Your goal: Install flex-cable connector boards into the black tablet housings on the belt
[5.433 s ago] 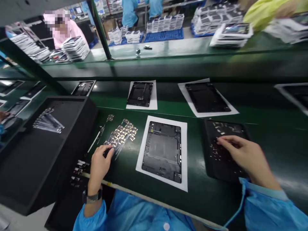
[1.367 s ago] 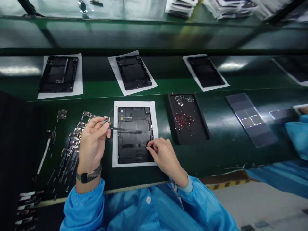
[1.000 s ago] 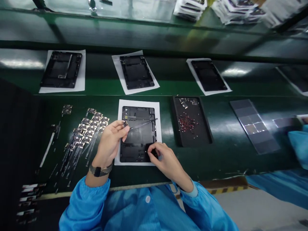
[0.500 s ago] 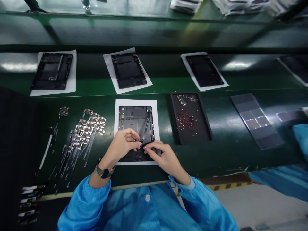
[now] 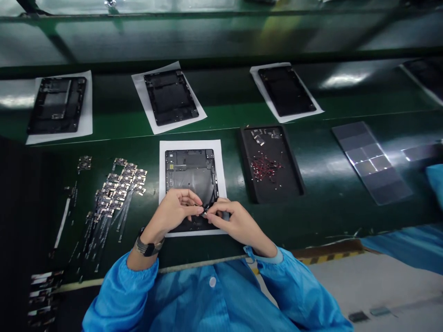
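Over a black case (image 5: 188,174) near the table's (image 5: 321,219) near edge, the left hand (image 5: 184,210) pinches a small board (image 5: 204,212) between thumb and finger. The right hand (image 5: 233,221) has its thumb and finger pressed together at the same spot; whether its grip pinches the board or some tinier part I cannot tell, as the fingertips hide it. The board sits above the lower right of the case, its dark strip (image 5: 211,189) reaching toward the table's far edge.

The likeliest trouble is a slip: the two grips meet on very little surface, so uneven pressure could flick a tiny piece into the case, where black on black would hide it. The strip looks thin, and a palm pushed down or a twist of the left wrist could crease it or strain its join. The white paper (image 5: 190,144) beneath the case could slide on the smooth table, shifting everything under the fingers.

Toward the table's left corner, the pile of boards (image 5: 116,193) has overlapping tails that could snag. Right of the case, the red wires (image 5: 265,167) in the tray (image 5: 247,184) look tangled; pulling one could drag others out.
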`<state>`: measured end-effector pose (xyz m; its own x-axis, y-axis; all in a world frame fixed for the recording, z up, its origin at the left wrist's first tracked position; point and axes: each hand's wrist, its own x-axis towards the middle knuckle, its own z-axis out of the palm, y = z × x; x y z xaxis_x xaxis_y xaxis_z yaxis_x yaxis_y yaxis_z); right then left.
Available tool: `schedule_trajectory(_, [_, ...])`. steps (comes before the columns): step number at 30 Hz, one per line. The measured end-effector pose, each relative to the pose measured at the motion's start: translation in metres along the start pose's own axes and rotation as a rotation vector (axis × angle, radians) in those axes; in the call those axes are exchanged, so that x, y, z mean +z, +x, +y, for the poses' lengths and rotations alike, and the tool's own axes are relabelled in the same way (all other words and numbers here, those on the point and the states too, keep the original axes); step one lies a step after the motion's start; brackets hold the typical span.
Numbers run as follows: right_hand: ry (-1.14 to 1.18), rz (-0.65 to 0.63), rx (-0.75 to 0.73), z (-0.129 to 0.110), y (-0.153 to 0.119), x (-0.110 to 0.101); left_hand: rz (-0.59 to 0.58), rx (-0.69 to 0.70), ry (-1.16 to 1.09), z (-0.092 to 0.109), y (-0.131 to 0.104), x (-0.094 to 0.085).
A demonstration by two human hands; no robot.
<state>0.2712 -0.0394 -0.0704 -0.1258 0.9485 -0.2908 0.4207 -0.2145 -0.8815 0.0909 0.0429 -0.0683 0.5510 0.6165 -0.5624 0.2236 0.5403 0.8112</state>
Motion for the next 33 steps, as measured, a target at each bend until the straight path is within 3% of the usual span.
schedule_trajectory(15, [0.001,-0.050,-0.008,-0.0029,0.0019,-0.0041,0.017,0.023,0.056,-0.0007,-0.0028,0.0021])
schedule_trajectory(33, [0.067,0.021,-0.005,0.0042,0.0003,0.0002,0.045,0.010,-0.037,-0.0065,-0.0024,0.0071])
